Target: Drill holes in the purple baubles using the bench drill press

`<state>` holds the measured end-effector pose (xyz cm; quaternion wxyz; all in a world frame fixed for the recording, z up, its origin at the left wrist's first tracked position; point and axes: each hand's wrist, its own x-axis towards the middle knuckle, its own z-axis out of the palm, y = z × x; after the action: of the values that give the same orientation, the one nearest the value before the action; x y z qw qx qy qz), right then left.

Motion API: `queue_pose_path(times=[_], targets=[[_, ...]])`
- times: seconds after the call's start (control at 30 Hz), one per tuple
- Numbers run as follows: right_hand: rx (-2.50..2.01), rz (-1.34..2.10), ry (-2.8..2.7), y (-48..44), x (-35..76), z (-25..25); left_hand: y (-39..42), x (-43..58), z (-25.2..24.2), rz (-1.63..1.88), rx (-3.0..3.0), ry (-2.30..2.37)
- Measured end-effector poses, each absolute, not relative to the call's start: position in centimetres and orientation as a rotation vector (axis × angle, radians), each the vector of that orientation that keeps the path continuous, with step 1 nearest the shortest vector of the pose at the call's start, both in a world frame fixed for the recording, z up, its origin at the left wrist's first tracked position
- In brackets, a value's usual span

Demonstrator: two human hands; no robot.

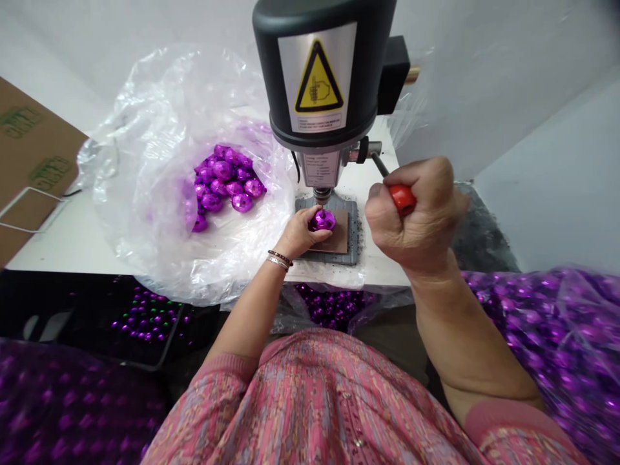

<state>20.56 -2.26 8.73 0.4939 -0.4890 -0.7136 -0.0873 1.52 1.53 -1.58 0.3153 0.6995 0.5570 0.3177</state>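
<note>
By the left hand (301, 234), a shiny purple ball with many small flat faces (325, 221) is pinched between thumb and fingers. It is rested on a flat brown board (341, 237), on the grey metal base (353, 227) of a black and grey drill machine (310, 139). By the right hand (429, 219), curled tight, a round red knob (403, 200) on a metal lever (380, 165) is gripped. The ball is placed under the thin drill bit (322, 205); whether they touch cannot be told. To do this well, the ball should be kept still, the fingertips should be kept to the sides, and the lever should be moved slowly. The ball's top is turned up to the bit; since it is round, no long axis can be made out. More purple balls (223, 171) are held in a clear plastic bag (145, 248) on the white surface (385, 261).
</note>
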Motion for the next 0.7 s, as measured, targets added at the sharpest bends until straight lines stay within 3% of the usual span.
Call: queue_pose_path(times=[0.43, 0.7], targets=[[-1.183, -0.332, -1.704, -1.8, 20.6, 7.6, 1.5, 1.6, -1.6, 0.773, 1.835, 1.529], [-0.963, -0.547, -1.620, -1.2, 20.5, 5.6, 1.5, 1.6, -2.3, 0.799, 1.864, 1.538]])
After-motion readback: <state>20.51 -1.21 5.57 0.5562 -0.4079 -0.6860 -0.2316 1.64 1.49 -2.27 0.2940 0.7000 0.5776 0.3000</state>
